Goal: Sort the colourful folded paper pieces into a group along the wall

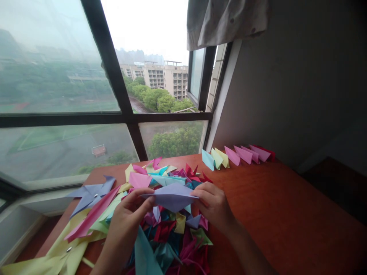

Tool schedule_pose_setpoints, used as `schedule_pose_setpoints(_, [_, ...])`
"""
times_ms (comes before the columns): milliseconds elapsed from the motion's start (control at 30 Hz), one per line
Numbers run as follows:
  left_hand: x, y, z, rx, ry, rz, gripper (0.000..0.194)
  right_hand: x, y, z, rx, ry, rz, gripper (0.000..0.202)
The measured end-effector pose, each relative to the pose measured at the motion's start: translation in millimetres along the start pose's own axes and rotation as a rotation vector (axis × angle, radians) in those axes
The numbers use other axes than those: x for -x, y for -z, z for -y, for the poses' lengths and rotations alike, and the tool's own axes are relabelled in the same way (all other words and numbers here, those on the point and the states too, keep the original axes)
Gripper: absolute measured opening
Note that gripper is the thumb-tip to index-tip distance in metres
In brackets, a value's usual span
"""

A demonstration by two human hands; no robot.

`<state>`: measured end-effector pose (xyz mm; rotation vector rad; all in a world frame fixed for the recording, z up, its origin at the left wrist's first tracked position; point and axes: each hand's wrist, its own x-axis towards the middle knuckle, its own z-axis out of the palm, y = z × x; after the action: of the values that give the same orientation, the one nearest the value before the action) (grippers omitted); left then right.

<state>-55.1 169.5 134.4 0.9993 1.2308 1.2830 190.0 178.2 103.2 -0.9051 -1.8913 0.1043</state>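
Observation:
A pale purple sheet of origami paper (173, 196), folded into a long diamond with pointed ends, is stretched level between my hands. My left hand (132, 214) pinches its left tip between thumb and fingers. At the opposite tip, my right hand (213, 204) grips with thumb and forefinger. Beneath and around the paper spreads a heap of folded paper pieces (166, 231) in red, teal, pink, yellow and purple. The heap hides most of the table under my hands.
A purple pinwheel (96, 195) and a yellow pinwheel (69, 250) lie at the left. Several folded paper pieces (243, 154) stand in a row along the back of the brown table (266, 214). Behind it are a window (129, 118) and a dark wall (286, 76).

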Motion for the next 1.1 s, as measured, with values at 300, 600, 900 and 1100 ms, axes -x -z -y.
schedule_pose_setpoints(300, [-2.8, 5.4, 3.0, 0.034, -0.02, -0.008, 0.038, 1.8, 2.1, -4.7, 0.028, -0.037, -0.005, 0.011])
schedule_pose_setpoints(600, [-2.4, 1.9, 1.1, -0.008, -0.044, -0.01, 0.041, 1.9, 0.6, -6.2, 0.0, -0.068, -0.051, 0.013])
schedule_pose_setpoints(900, [-0.5, 0.2, 2.5, -0.145, -0.08, 0.012, 0.033, -2.3, 8.7, -7.5, 0.132, -0.162, -0.162, 0.013])
schedule_pose_setpoints(1100, [2.5, -4.5, -0.8, -0.121, -0.076, 0.038, 0.028, 1.1, 25.0, -40.2, 0.335, -0.389, -0.3, 0.028])
